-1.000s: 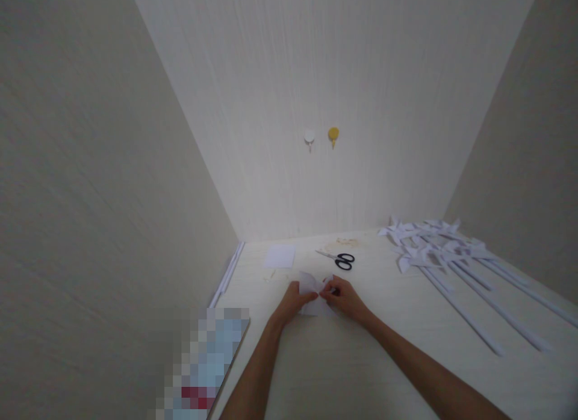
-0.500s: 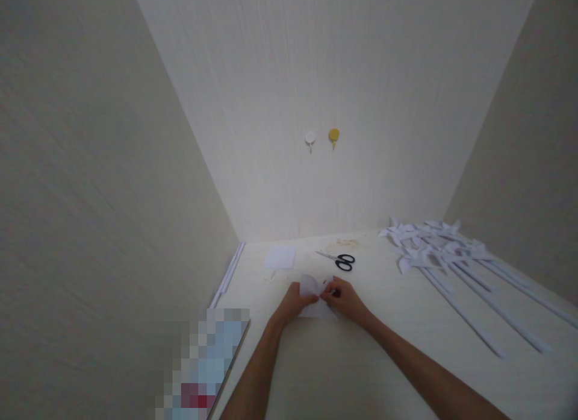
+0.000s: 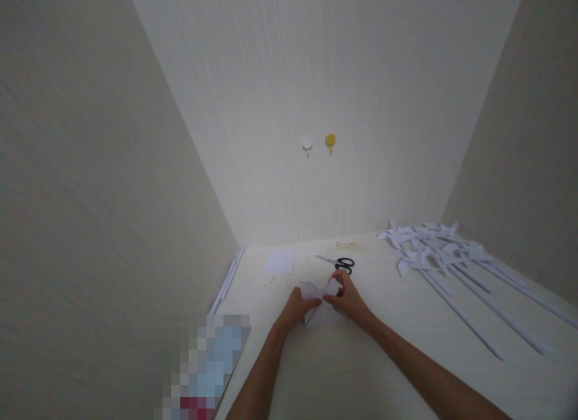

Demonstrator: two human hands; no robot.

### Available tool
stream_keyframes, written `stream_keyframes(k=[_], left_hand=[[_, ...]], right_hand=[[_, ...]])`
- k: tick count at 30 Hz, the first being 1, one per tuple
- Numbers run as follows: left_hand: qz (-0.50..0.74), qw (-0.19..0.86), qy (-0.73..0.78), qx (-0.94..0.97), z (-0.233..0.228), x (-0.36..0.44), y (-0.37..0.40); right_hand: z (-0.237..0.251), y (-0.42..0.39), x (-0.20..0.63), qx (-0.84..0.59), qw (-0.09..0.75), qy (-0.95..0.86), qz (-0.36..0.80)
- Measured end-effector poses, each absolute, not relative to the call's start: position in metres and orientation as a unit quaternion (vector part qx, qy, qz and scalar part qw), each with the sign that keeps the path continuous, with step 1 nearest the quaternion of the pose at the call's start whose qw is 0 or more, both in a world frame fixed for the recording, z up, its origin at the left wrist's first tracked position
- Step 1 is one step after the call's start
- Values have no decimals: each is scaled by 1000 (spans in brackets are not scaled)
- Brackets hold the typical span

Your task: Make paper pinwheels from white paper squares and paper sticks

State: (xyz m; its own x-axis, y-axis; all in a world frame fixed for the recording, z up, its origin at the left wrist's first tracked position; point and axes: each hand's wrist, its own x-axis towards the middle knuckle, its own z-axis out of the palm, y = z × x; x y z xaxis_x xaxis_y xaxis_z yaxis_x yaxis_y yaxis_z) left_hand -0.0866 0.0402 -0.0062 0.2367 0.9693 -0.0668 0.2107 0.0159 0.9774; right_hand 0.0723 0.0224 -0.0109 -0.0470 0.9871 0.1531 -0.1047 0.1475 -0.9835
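A white sheet of paper (image 3: pixel 324 315) is held between my two hands above the table, its upper corners curled in toward the middle. My left hand (image 3: pixel 295 308) grips the left curl, thumb pressed near the centre. On the other side my right hand (image 3: pixel 347 296) pinches the right curl between thumb and fingers. Just beyond my right hand lie scissors (image 3: pixel 336 261) with black handles, blades pointing left. A flat square of white paper (image 3: pixel 279 261) rests farther back to the left.
Several white paper pinwheels (image 3: pixel 424 251) on rolled paper sticks (image 3: pixel 465 314) are piled at the right. More paper rolls (image 3: pixel 228 278) lie along the left wall. A blurred-out rectangular object (image 3: pixel 217 360) is at lower left. Small brown bits (image 3: pixel 347 246) lie by the back wall.
My right fingers have spread a little and now hold the right curl higher up. The paper has turned slightly, and its lower edge is tilted. The whole view has shifted slightly.
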Motion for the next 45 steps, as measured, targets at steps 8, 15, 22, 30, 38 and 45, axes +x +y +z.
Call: stream_keyframes(k=[8, 15, 22, 30, 38, 45], left_hand=[[361, 509, 496, 604, -1, -84, 39], [376, 602, 399, 581, 5, -87, 41], [357, 577, 396, 619, 8, -89, 39], [364, 454, 446, 680, 11, -82, 35], [381, 442, 480, 655, 10, -77, 35], [362, 510, 452, 636, 8, -81, 37]], right_hand=[[-11, 23, 76, -411, 535, -572, 467], [-11, 23, 81, -379, 505, -573, 522], [-13, 23, 84, -366, 482, -602, 521], [-9, 20, 84, -366, 486, -603, 515], [-11, 21, 79, -369, 509, -574, 524], [-16, 24, 83, -387, 502, -567, 527]])
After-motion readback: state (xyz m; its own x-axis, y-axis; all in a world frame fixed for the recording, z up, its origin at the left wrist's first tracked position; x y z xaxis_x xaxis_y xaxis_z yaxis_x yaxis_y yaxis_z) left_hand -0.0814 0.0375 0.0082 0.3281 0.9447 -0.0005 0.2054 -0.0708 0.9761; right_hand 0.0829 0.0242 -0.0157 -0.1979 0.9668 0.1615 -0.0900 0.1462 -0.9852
